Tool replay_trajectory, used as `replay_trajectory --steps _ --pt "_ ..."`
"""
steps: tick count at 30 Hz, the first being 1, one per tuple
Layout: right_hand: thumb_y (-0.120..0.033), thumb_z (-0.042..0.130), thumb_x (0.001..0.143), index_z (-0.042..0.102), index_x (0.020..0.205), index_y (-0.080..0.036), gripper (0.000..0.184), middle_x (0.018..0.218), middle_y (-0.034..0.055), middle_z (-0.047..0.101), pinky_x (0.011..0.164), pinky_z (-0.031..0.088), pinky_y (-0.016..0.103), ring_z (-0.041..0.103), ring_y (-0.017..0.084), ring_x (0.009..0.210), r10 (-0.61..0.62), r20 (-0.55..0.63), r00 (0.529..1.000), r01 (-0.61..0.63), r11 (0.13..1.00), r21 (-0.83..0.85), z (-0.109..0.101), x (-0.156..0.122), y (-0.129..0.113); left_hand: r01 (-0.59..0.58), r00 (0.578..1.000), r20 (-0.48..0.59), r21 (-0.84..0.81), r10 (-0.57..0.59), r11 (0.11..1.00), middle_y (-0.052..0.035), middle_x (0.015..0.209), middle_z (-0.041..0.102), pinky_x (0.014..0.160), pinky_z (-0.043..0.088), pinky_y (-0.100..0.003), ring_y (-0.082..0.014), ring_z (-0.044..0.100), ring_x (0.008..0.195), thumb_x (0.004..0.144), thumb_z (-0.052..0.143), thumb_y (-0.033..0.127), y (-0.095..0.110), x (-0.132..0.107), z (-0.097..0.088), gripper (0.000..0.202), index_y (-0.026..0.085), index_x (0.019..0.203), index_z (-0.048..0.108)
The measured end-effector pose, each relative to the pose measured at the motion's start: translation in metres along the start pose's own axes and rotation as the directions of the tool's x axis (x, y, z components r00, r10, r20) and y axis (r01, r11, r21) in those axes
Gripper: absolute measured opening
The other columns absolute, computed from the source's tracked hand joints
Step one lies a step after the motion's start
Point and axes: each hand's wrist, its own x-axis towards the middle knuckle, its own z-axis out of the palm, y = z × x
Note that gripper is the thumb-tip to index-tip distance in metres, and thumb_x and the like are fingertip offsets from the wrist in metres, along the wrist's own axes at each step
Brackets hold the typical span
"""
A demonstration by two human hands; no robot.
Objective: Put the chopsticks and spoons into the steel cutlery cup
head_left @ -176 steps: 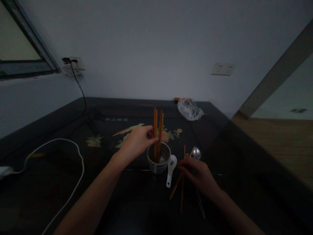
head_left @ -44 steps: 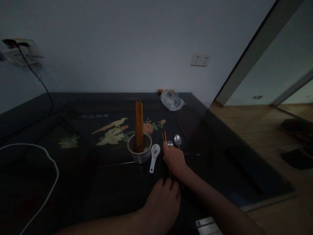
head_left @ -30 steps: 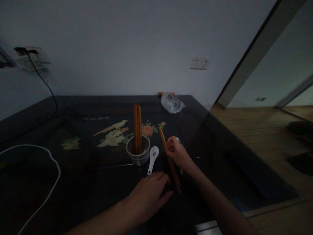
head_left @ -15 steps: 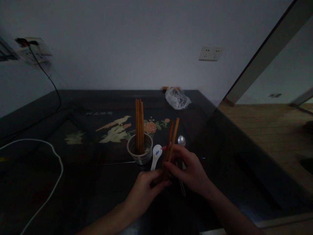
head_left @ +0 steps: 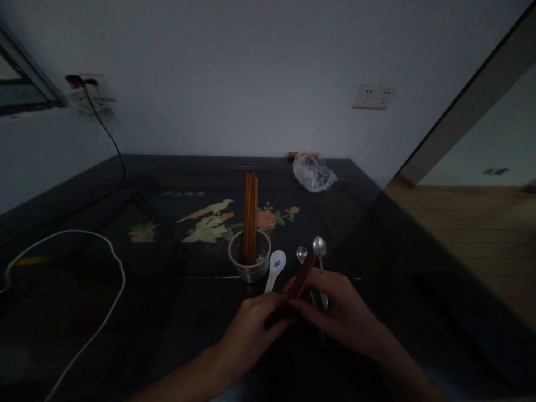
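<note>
Just right of the cup, my right hand [head_left: 335, 307] is closed round a few reddish-brown wooden chopsticks [head_left: 302, 276], which lean right and show only their upper part. My left hand [head_left: 255, 329] meets it from the left, fingers curled about the hidden lower part of the same chopsticks. A clear plastic cup [head_left: 252, 273] holds several upright chopsticks [head_left: 250, 218]. Between cup and hands lies a white spoon [head_left: 277, 263] with a blue mark. A larger metal spoon [head_left: 319, 245] and a smaller metal spoon [head_left: 301, 254] lie behind and partly under my right hand.
The dark table [head_left: 167, 312] bears a bird-and-flower picture. A crumpled clear plastic bag [head_left: 314, 174] lies near the wall, by an orange-brown roll [head_left: 292, 155]. A white cable [head_left: 119, 273] curves over the left side. A black cord [head_left: 103, 125] hangs from the wall socket.
The held chopsticks have gone lower and tilted, so less of them shows above my right hand. The smaller metal spoon's bowl has come into sight. The view has shifted slightly left.
</note>
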Motion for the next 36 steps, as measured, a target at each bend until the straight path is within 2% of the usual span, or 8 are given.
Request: replay_trajectory --steps 4,11,20,28,31,33,35,36 --pt "-0.013 0.063 0.084 0.064 0.089 -0.019 0.008 0.087 0.0015 0.070 0.070 0.051 0.021 0.066 0.013 0.079 0.034 0.028 0.999 -0.035 0.999 0.037 -0.005 0.001 0.000 -0.019 1.000 0.002 0.031 0.019 0.999 -0.0037 0.096 0.072 0.078 0.052 -0.026 -0.0165 0.068 0.087 0.084 0.060 0.007 0.001 -0.001 0.001 0.018 0.017 0.098 0.067" --pt "-0.025 0.065 0.086 0.065 0.088 -0.020 0.005 0.087 0.0029 0.071 0.071 0.051 0.023 0.067 0.014 0.080 -0.034 0.024 0.999 0.033 0.998 0.051 -0.007 -0.005 -0.003 -0.024 0.998 0.053 0.036 0.022 0.999 -0.0040 0.101 0.071 0.082 0.051 -0.025 -0.0168 0.068 0.092 0.087 0.059 0.009 0.006 -0.002 -0.001 0.023 0.019 0.105 0.068" --pt "-0.020 0.064 0.086 0.066 0.087 -0.020 0.002 0.081 0.0014 0.071 0.067 0.052 0.020 0.068 0.013 0.075 -0.016 0.086 0.996 0.014 1.000 0.026 -0.005 -0.002 -0.002 -0.069 0.996 0.057 0.099 0.064 0.993 -0.0050 0.097 0.070 0.079 0.051 -0.023 -0.0152 0.066 0.087 0.088 0.057 0.012 0.007 -0.005 -0.002 0.020 0.016 0.104 0.067" --pt "-0.020 0.061 0.086 0.068 0.089 -0.023 0.008 0.082 0.0005 0.073 0.065 0.054 0.021 0.069 0.014 0.074 0.042 0.065 0.997 -0.032 0.989 -0.147 -0.003 0.001 -0.012 -0.125 0.992 0.044 0.131 0.121 0.983 -0.0069 0.100 0.069 0.082 0.052 -0.028 -0.0173 0.066 0.089 0.089 0.053 0.013 0.009 -0.005 -0.005 0.022 0.015 0.108 0.064" --pt "-0.023 0.061 0.086 0.070 0.088 -0.023 0.010 0.082 0.0016 0.074 0.062 0.056 0.022 0.070 0.016 0.071 0.100 0.010 0.995 -0.096 0.976 -0.193 -0.012 0.004 -0.017 -0.149 0.989 0.003 0.091 0.149 0.985 -0.0078 0.105 0.068 0.085 0.052 -0.029 -0.0176 0.065 0.094 0.087 0.054 0.012 0.013 -0.005 -0.010 0.026 0.015 0.112 0.062" --pt "-0.028 0.064 0.084 0.071 0.085 -0.024 0.009 0.080 0.0018 0.075 0.059 0.057 0.023 0.071 0.017 0.068 0.139 -0.066 0.988 -0.150 0.967 -0.207 -0.025 0.006 -0.023 -0.153 0.987 -0.029 0.071 0.155 0.986 -0.0077 0.108 0.067 0.086 0.052 -0.028 -0.0171 0.064 0.097 0.088 0.054 0.013 0.016 -0.004 -0.014 0.030 0.015 0.117 0.059" --pt "-0.034 0.068 0.080 0.072 0.082 -0.025 0.010 0.077 0.0012 0.075 0.055 0.057 0.022 0.071 0.018 0.064 0.158 -0.222 0.962 -0.202 0.960 -0.192 -0.040 0.011 -0.033 -0.152 0.986 -0.059 0.066 0.156 0.986 -0.0072 0.108 0.066 0.086 0.052 -0.027 -0.0165 0.064 0.097 0.088 0.053 0.014 0.018 -0.003 -0.018 0.031 0.016 0.118 0.058" --pt "-0.036 0.071 0.078 0.072 0.082 -0.027 0.010 0.077 0.0009 0.075 0.053 0.057 0.022 0.070 0.018 0.064 0.155 -0.333 0.930 -0.222 0.960 -0.173 -0.047 0.015 -0.039 -0.154 0.985 -0.071 0.069 0.159 0.986 -0.0069 0.107 0.066 0.085 0.052 -0.027 -0.0161 0.064 0.096 0.089 0.053 0.014 0.018 -0.002 -0.020 0.030 0.016 0.118 0.058"
